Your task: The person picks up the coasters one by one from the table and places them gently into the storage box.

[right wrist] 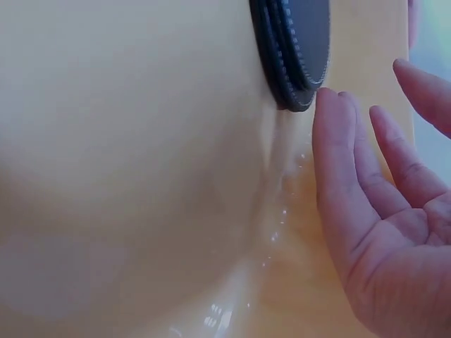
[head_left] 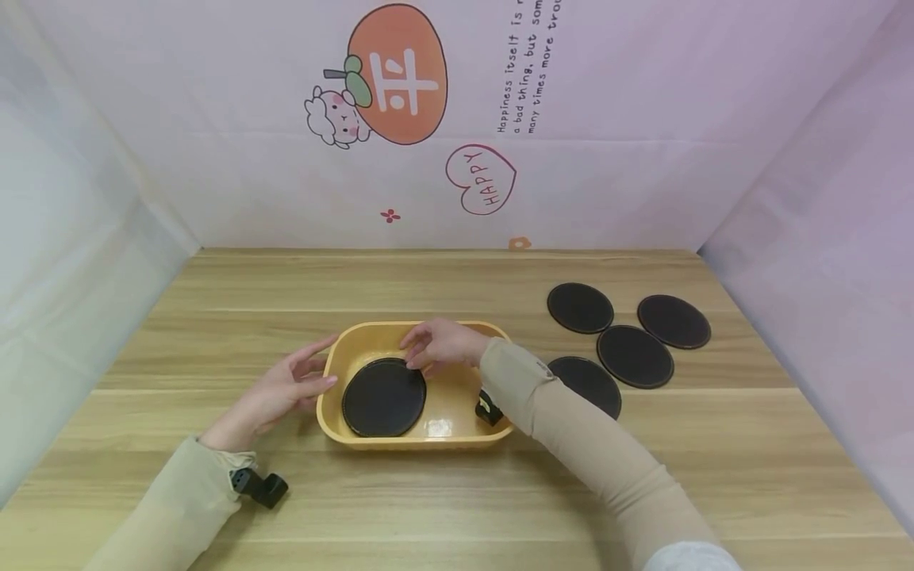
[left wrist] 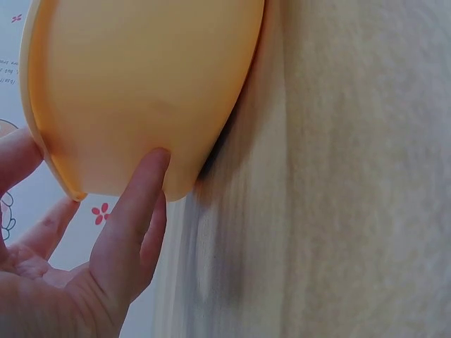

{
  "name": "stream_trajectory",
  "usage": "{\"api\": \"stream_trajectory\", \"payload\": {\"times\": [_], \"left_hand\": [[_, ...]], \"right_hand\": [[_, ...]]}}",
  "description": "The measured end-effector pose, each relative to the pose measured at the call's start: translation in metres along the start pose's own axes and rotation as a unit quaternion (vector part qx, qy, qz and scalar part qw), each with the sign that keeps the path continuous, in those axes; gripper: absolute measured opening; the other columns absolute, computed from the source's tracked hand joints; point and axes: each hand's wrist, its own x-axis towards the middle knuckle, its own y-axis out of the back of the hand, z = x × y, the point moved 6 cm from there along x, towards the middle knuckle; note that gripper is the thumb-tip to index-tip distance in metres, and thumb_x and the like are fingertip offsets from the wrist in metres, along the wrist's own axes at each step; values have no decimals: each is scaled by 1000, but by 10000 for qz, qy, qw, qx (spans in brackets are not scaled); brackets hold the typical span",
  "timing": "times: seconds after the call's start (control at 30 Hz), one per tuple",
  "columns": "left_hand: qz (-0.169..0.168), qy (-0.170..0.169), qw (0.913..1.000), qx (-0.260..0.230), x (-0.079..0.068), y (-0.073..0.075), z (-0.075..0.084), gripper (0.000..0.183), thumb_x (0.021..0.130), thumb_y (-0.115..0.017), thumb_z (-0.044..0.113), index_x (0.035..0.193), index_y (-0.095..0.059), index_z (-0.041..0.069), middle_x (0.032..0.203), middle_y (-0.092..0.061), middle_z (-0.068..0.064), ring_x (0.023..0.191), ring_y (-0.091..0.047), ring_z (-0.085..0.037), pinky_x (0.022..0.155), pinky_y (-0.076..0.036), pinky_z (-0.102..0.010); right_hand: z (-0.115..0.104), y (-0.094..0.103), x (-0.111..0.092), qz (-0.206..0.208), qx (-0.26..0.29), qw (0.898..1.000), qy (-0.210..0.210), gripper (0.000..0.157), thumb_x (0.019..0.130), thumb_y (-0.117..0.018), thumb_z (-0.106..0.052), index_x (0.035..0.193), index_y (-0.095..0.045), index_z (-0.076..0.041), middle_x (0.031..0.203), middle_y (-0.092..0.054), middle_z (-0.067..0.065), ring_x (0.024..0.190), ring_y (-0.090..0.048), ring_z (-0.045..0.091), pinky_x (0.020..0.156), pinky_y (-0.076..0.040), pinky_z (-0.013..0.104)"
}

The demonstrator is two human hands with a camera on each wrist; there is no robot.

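Observation:
A yellow plastic basin [head_left: 457, 396] sits at the middle of the table. Inside it, toward its left end, lie stacked black round coasters [head_left: 384, 398]; their stitched edges [right wrist: 292, 60] show layered in the right wrist view. My left hand [head_left: 289, 387] is at the basin's left end, spread fingers touching its outer wall [left wrist: 162, 84] and rim. My right hand [head_left: 446, 345] reaches into the basin from the right, and its extended fingertips are right at the coasters' edge. Nothing is gripped in either hand.
Several more black round coasters [head_left: 635, 357] lie flat on the wooden table [head_left: 714, 460] right of the basin. One of them [head_left: 587, 385] is partly covered by the right sleeve [head_left: 593, 444]. White cloth walls [head_left: 607, 190] with printed drawings enclose the table's back and sides.

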Motion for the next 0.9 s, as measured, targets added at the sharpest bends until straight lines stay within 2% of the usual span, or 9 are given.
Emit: {"api": "stream_trajectory", "payload": {"times": [0.1,0.33,0.53,0.63,0.77,0.83,0.9], "left_hand": [[-7,7,10000,-8,0,0,-1,75,92,-59,9,152,-13,8,140,-31,-34,97,-61,-13,79,-57,-34],[31,48,10000,7,1,1,0,74,93,-56,6,152,-12,9,141,-31,-33,95,-61,-12,80,-57,-34],[-5,5,10000,-8,3,2,0,74,93,-56,5,152,-12,9,141,-30,-34,96,-61,-12,80,-57,-35],[-16,13,10000,-3,3,2,0,75,93,-58,7,152,-12,9,140,-31,-33,96,-61,-12,80,-57,-34],[-39,-28,10000,-28,1,0,2,75,93,-58,8,152,-12,7,139,-31,-34,96,-60,-12,78,-57,-33],[-49,-53,10000,-61,1,-1,2,75,93,-58,8,152,-12,6,139,-31,-35,96,-60,-11,77,-58,-33],[-46,-55,9999,-100,1,-1,2,74,93,-57,7,152,-12,6,139,-30,-35,96,-60,-11,77,-58,-32]], "right_hand": [[-3,2,-1,-121,207,9996,127,39,89,-61,-2,127,-53,0,114,-62,15,100,-62,22,84,-56,36],[-17,14,-11,-313,1461,9875,506,48,93,-55,-2,138,-41,3,134,-46,25,124,-45,39,99,-46,50],[-27,25,-22,-328,1844,9797,713,49,93,-51,-1,139,-37,5,138,-38,29,129,-37,44,104,-39,56],[-32,31,-31,-237,1971,9768,800,46,92,-51,0,137,-39,5,128,-46,23,125,-42,41,105,-36,58],[-36,42,-46,-93,1940,9770,878,44,91,-51,1,134,-43,3,109,-56,6,106,-54,23,104,-37,59],[-36,48,-54,-34,1884,9782,867,44,91,-52,0,134,-44,2,106,-57,2,99,-55,16,102,-40,57],[-37,53,-62,8,1795,9800,854,44,91,-53,0,134,-44,1,108,-57,3,98,-55,15,100,-44,54]]}}
